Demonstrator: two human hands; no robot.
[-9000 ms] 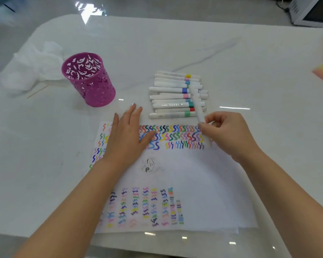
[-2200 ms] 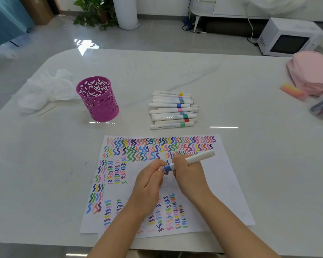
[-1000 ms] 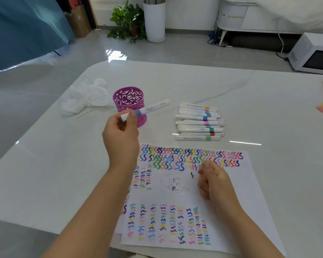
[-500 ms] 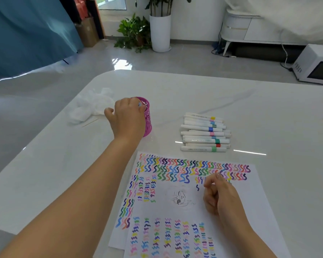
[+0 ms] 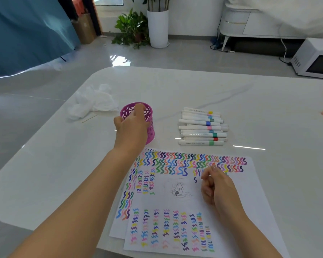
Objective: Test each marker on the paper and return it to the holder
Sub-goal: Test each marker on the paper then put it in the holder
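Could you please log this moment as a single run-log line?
left grip: above holder opening, no marker visible | right grip: loosely curled, resting on paper | markers: piled right of holder

Single head-worn wide-angle view. Looks forward and down across the bench [image 5: 231, 94] from its near edge. Paper [image 5: 190, 203] lies close below the lens. Floor [image 5: 175, 56] and far wall [image 5: 194, 15] fill the top.

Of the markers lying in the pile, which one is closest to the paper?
The light-green-banded marker, frontmost of them all; every other marker lies farther back from the sheet's edge.
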